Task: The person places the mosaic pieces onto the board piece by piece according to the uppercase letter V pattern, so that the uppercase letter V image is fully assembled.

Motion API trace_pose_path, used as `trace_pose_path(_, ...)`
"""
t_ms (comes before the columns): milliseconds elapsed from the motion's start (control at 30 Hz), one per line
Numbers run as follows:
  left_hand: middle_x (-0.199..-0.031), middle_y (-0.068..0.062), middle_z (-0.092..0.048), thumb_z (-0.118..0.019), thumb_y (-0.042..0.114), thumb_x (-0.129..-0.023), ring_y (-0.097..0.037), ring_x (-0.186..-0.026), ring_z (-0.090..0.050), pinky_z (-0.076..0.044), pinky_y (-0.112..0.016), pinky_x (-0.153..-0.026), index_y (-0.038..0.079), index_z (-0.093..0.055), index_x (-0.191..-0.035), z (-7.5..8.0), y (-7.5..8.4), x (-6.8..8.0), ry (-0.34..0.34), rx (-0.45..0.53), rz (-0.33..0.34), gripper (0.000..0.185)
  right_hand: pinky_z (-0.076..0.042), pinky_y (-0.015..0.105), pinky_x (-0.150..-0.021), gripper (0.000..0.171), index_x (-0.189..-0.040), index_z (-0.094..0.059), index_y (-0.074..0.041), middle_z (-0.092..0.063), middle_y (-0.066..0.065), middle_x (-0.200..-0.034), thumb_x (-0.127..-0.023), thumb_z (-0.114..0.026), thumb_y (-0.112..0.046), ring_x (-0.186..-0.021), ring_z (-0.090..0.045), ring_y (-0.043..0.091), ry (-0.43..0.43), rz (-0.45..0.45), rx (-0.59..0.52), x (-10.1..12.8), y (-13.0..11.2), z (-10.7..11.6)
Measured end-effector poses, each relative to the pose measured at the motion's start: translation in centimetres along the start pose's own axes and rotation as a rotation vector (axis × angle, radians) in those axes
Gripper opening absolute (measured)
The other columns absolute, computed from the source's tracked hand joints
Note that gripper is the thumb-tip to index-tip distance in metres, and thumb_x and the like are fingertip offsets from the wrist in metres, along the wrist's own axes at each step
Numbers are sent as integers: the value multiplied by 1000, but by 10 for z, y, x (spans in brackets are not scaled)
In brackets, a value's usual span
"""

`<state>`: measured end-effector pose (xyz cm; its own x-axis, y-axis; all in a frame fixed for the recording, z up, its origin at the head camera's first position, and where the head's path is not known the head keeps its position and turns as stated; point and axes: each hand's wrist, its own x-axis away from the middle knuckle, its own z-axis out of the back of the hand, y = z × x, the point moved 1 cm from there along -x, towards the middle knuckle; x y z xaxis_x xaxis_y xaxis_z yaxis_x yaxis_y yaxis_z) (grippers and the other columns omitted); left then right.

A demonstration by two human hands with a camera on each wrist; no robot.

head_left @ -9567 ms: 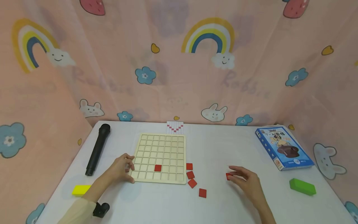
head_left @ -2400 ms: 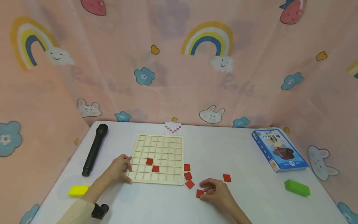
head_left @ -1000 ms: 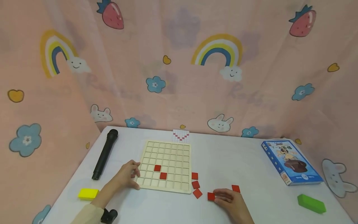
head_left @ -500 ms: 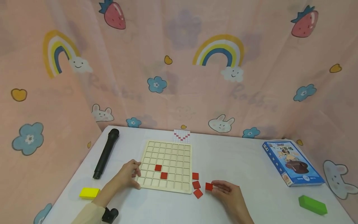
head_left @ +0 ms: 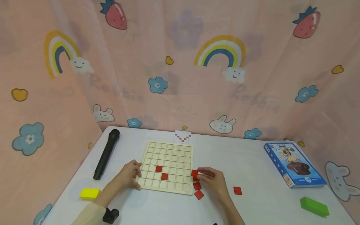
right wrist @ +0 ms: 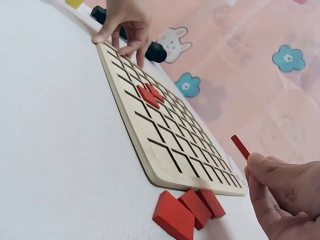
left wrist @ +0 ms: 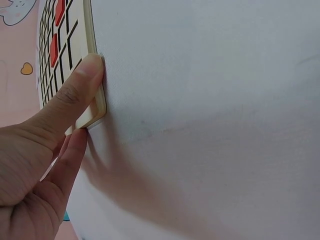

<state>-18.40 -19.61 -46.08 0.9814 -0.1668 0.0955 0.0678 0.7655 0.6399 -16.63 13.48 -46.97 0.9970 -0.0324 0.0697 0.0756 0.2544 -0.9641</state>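
Note:
A pale wooden grid board (head_left: 171,156) lies on the white table, with two red square tiles (head_left: 164,177) set diagonally in its cells. My left hand (head_left: 127,175) holds the board's near left corner; in the left wrist view, the thumb (left wrist: 82,80) and fingers pinch it. Between thumb and fingertips, my right hand (head_left: 215,181) pinches another red tile (right wrist: 240,146), raised near the board's right edge. Below it, a short row of loose red tiles (right wrist: 173,215) touches or nearly touches that edge. One more red tile (head_left: 237,190) lies apart, right of the right hand.
A small card (head_left: 182,137) with a red V pattern stands behind the board. Left are a black microphone-like stick (head_left: 107,154), a yellow block (head_left: 90,194) and a black object (head_left: 111,215). A blue box (head_left: 295,164) and green block (head_left: 314,206) lie right.
A second tile came onto the board after the oldest frame. The right hand has since picked up the nearest loose tile and carried it left to the board's edge. The left hand stays put.

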Motion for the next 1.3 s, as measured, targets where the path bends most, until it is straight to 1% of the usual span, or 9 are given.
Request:
trace_pose_path(167,-125,-19,-55,-91,-6,-40,-42,-117,-52,-60,-29,-82,4,-54,-68,0,1,-1,5,16,10,47,-60,24,-79,28,-110,-67,4,-70,15,-105,-82,-72,-1,-90,-69,24,-16,37,-20,-10,-5,-20)
trace_pose_path(367,-121,-22,-56,-90,-6,-38,-45,-115,-52,-60,-30,-82,3,-53,-67,-1,2,-1,20,21,-6,48,-60,22,-77,27,-108,-67,5,-69,19,-104,-82,-72,-1,-91,-68,27,-41,124,-71,-24,-6,-41)
trace_pose_path(533,-120,-21,-57,-91,-5,-38,-45,-115,-52,-60,-29,-82,3,-52,-66,-2,1,0,31,22,-14,48,-59,20,-79,26,-107,-68,5,-69,18,-104,-82,-72,0,-90,-68,27,-44,176,-67,-35,-6,-57)
trace_pose_path(667,-121,-21,-57,-91,-5,-38,-45,-115,-51,-60,-30,-82,3,-53,-67,-1,1,0,36,27,-12,48,-60,22,-79,26,-106,-68,6,-69,19,-104,-82,-72,-1,-89,-69,28,-51,218,-69,-41,-7,-68)
trace_pose_path(833,-122,-21,-57,-90,-5,-38,-45,-115,-52,-60,-30,-82,4,-53,-67,-2,-1,-2,35,34,-15,48,-61,23,-77,26,-104,-69,6,-70,18,-101,-81,-74,-2,-88,-69,28,-72,271,-27,-49,-8,-82)
trace_pose_path(967,-120,-20,-58,-91,-5,-38,-44,-114,-53,-60,-29,-81,4,-53,-66,-4,-2,-3,40,39,-38,48,-60,22,-73,24,-103,-69,5,-71,16,-99,-80,-74,-1,-85,-70,27,-91,289,29,-56,-8,-91)
trace_pose_path(1033,-119,-21,-58,-91,-5,-39,-45,-114,-53,-60,-29,-80,4,-53,-66,-5,-3,-4,43,44,-57,48,-61,23,-71,24,-103,-69,6,-71,17,-98,-80,-74,0,-83,-70,26,-94,303,49,-59,-9,-96)
trace_pose_path(1133,-119,-21,-57,-91,-4,-39,-46,-113,-53,-60,-29,-80,5,-53,-66,-6,-3,-4,43,38,-72,47,-61,23,-70,22,-102,-69,4,-71,15,-96,-81,-73,0,-81,-70,23,-100,284,64,-61,-11,-103)
trace_pose_path(1300,-121,-22,-58,-91,-3,-38,-45,-115,-53,-60,-29,-81,6,-53,-65,-5,-4,-2,48,30,-43,48,-60,22,-69,20,-100,-70,3,-72,13,-95,-80,-73,1,-81,-70,21,-130,282,77,-65,-11,-116)
